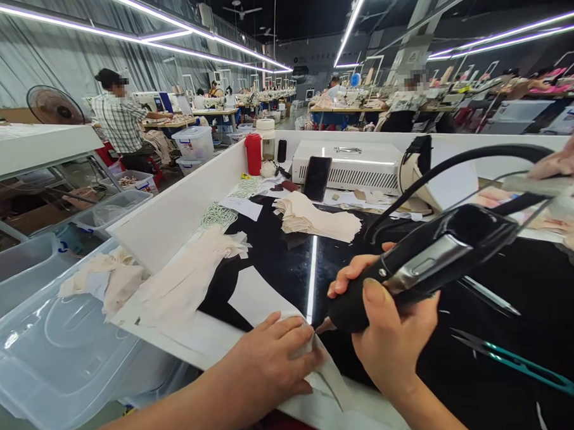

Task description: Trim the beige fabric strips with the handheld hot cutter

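Left grip pinching cream fabric; right grip clasping black tool; paper slip print illegible.

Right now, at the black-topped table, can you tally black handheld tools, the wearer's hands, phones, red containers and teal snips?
Black handheld tool: 1
Wearer's left hand and right hand: 2
Phone: 1
Red container: 1
Teal snips: 1
Total: 6

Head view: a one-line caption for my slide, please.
Left hand holds pale material at the near edge of a worktable; right hand grips a black handheld tool.
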Demonstrator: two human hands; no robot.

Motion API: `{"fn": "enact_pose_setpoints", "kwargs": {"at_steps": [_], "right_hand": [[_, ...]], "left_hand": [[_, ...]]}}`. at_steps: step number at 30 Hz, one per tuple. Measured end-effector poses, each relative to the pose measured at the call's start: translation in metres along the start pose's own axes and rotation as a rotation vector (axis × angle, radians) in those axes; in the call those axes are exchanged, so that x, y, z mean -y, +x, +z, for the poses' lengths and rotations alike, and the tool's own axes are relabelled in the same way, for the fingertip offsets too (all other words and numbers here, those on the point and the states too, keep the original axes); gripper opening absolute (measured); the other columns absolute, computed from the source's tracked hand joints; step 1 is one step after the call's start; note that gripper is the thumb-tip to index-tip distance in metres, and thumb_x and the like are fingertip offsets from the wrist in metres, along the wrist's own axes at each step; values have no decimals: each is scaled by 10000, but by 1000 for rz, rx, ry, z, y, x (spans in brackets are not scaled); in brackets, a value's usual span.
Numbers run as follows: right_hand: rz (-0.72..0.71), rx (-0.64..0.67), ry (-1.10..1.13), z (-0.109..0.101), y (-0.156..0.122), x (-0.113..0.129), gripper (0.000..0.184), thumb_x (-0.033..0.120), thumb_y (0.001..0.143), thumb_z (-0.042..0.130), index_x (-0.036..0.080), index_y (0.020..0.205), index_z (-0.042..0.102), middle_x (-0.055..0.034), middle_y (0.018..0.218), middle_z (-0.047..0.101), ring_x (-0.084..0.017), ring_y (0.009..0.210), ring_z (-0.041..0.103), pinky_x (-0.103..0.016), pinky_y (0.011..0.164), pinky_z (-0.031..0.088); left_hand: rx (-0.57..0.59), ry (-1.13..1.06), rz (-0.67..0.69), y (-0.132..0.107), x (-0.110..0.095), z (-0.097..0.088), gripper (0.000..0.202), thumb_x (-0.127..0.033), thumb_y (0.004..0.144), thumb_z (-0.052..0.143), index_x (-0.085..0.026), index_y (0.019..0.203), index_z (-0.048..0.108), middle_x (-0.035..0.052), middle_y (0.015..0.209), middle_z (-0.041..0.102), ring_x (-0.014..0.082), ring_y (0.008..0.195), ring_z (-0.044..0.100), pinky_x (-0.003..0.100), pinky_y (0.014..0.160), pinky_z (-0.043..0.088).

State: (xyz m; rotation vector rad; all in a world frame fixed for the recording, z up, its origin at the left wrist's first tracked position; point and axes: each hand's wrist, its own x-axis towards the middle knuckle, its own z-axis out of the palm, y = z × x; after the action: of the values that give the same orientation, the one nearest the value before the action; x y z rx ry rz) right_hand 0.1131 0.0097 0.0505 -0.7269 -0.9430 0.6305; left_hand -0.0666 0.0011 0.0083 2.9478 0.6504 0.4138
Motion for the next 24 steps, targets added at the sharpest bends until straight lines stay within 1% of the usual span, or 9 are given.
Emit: {"fn": "enact_pose_setpoints", "kwargs": {"at_steps": [3,5,7,8,10,13,17,19,24], "right_hand": [[-5,13,-8,-2,2,2,305,270,917,775,279,1119,546,44,880,685,-144,656,653,-314,608,584],[-8,36,-29,-5,7,7,342,278,898,813,276,1130,561,39,893,702,-146,690,672,-317,650,605],[0,85,-48,-8,15,14,386,304,866,855,277,1130,575,26,923,718,-158,730,689,-324,667,621],[3,112,-57,-10,19,19,401,327,846,875,277,1116,583,19,938,722,-167,748,695,-328,661,626],[3,142,-89,-13,27,28,409,375,818,896,274,1078,596,6,953,717,-183,760,695,-338,636,630],[19,125,-164,-15,32,38,366,368,825,885,274,1041,605,12,917,700,-183,711,685,-351,622,626],[55,85,-171,-18,25,41,418,346,836,866,286,1158,607,16,893,695,-175,639,668,-354,595,603],[51,89,-114,-21,19,40,439,348,854,851,285,1206,595,15,871,691,-179,624,666,-364,590,598],[33,103,16,-27,5,39,353,302,897,820,284,1176,606,28,824,665,-171,634,658,-346,587,599]], "left_hand": [[-2,-22,-10,1,-1,-3,573,-391,911,864,-188,1374,596,139,1397,655,318,1359,600,491,1162,502],[-2,-64,-22,2,0,-8,499,-347,957,819,-187,1375,599,134,1375,674,302,1342,619,470,1162,507],[17,-140,-61,4,4,-15,364,-215,1034,690,-173,1382,592,125,1365,692,254,1307,651,397,1153,519],[29,-180,-80,4,7,-19,347,-129,1042,618,-166,1385,586,119,1366,698,230,1290,665,359,1140,528],[47,-230,-95,6,16,-24,428,21,987,510,-161,1365,594,104,1385,700,203,1287,672,313,1115,541],[48,-191,-60,9,30,-27,487,110,916,462,-174,1262,655,81,1418,688,204,1302,661,315,1100,545],[49,-12,-95,18,33,-25,334,25,987,557,-157,1242,671,94,1382,698,236,1166,687,364,1012,575],[64,63,-161,23,27,-22,251,-54,1010,617,-150,1236,668,103,1345,696,255,1105,679,388,958,584],[102,156,-321,36,7,-16,158,-170,1025,656,-168,1183,648,97,1209,666,262,1007,644,406,903,566]]}}
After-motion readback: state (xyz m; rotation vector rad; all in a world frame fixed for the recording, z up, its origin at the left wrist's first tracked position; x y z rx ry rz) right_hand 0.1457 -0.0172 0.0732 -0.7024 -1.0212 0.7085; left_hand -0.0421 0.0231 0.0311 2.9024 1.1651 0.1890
